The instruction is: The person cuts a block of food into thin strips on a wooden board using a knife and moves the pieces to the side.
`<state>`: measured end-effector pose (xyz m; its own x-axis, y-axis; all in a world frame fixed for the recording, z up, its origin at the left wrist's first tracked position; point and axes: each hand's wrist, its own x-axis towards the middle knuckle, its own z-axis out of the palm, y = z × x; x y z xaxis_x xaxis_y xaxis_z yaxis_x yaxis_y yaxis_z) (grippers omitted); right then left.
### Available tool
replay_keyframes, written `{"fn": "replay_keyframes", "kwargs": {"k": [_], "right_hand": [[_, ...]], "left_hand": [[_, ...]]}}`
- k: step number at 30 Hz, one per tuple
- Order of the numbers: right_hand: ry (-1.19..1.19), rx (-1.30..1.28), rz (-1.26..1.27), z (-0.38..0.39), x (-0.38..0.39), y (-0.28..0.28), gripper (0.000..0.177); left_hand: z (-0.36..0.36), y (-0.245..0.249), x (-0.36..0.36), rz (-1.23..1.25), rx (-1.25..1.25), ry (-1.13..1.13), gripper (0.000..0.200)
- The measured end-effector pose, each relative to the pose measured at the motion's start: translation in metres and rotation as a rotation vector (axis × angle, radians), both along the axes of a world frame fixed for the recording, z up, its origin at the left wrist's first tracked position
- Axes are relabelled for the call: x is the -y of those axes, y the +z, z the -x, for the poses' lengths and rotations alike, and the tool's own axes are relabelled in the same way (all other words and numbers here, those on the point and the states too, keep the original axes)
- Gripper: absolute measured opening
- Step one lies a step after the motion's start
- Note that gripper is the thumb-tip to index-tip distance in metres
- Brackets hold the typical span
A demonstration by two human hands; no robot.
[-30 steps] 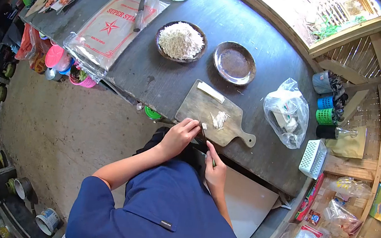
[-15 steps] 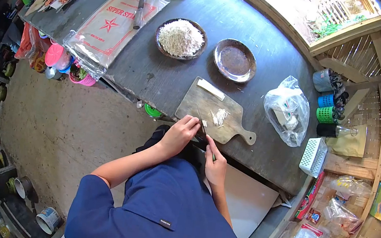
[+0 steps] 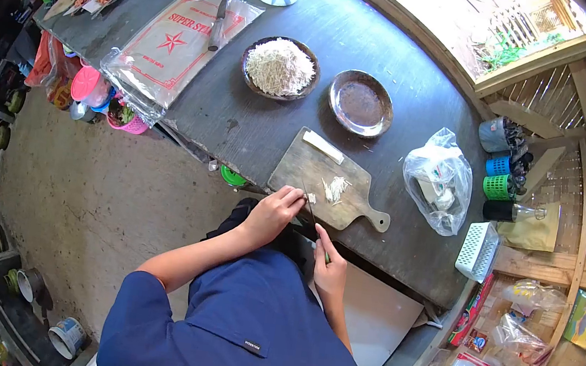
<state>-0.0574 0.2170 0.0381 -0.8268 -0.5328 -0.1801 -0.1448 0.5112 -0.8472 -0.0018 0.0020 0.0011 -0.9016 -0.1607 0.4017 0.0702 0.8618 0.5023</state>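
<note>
The knife [image 3: 312, 215] is in my right hand [image 3: 330, 268], which is closed around the handle. The hand sits off the near edge of the table [image 3: 242, 122], close to my body. The blade runs away from it, slanting leftward over the near edge of the cutting board [image 3: 303, 162].

My left hand [image 3: 272, 213] is just left of the blade with its fingers bent under and its tips down at the board's near edge. A small white piece [image 3: 311, 198] lies right beside those tips. I cannot tell whether the fingers pinch anything.

Just beyond the blade tip lies a little heap of white shreds [image 3: 336, 187], and further out, near the board's far edge, a white strip [image 3: 323, 146]. The board's near edge lies right along the table edge, so both hands hang partly over open floor. Its handle points off to my right.

To the left of the board there is bare dark table as far as a plastic packet [image 3: 170, 51] with a second knife [image 3: 219, 20] on it. To the right a narrow strip of bare wood separates the board from a plastic bag [image 3: 438, 179]. Beyond the board stand a bowl of shreds [image 3: 280, 66] and an empty dish [image 3: 360, 103], both well apart from my hands.
</note>
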Motion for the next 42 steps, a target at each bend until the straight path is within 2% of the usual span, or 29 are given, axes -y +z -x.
{"fn": "replay_keyframes", "kwargs": {"k": [3, 7, 11, 12, 13, 19, 24, 27, 34, 38, 40, 42], "right_hand": [[-0.031, -0.023, 0.016, -0.001, 0.009, -0.005, 0.039], [-0.034, 0.085, -0.059, 0.008, 0.024, 0.008, 0.037], [-0.008, 0.036, -0.017, 0.004, 0.005, -0.009, 0.038], [-0.040, 0.143, -0.086, 0.002, 0.010, 0.003, 0.037], [-0.042, 0.146, -0.094, 0.004, 0.013, 0.002, 0.037], [-0.019, -0.011, 0.035, 0.008, 0.020, 0.002, 0.039], [-0.011, -0.045, 0.020, -0.002, 0.010, 0.000, 0.039], [-0.041, 0.115, -0.018, 0.004, 0.022, 0.007, 0.039], [0.024, -0.079, 0.062, 0.001, 0.007, -0.006, 0.040], [-0.026, 0.107, -0.008, 0.007, 0.024, 0.007, 0.038], [-0.023, 0.084, -0.002, 0.009, 0.022, 0.009, 0.038], [-0.015, 0.041, 0.013, 0.009, 0.018, 0.008, 0.036]], "left_hand": [[0.001, 0.000, -0.001, -0.002, 0.000, 0.003, 0.031], [-0.002, 0.001, -0.001, 0.006, 0.003, 0.002, 0.031], [-0.002, 0.003, 0.000, -0.041, -0.014, -0.009, 0.031], [-0.001, 0.003, 0.001, -0.046, -0.015, -0.008, 0.031], [0.000, 0.003, 0.003, -0.014, -0.014, 0.001, 0.031], [0.001, -0.002, 0.005, 0.005, -0.009, -0.011, 0.030], [0.001, -0.004, 0.006, -0.015, -0.014, -0.025, 0.028], [-0.001, -0.002, 0.003, 0.001, -0.006, -0.023, 0.029], [0.001, -0.001, 0.003, -0.038, -0.048, 0.009, 0.025], [-0.001, -0.002, 0.001, -0.026, 0.001, -0.003, 0.028], [0.001, -0.001, 0.004, -0.007, 0.027, -0.008, 0.033], [0.001, -0.001, 0.004, -0.053, -0.060, -0.007, 0.023]]}}
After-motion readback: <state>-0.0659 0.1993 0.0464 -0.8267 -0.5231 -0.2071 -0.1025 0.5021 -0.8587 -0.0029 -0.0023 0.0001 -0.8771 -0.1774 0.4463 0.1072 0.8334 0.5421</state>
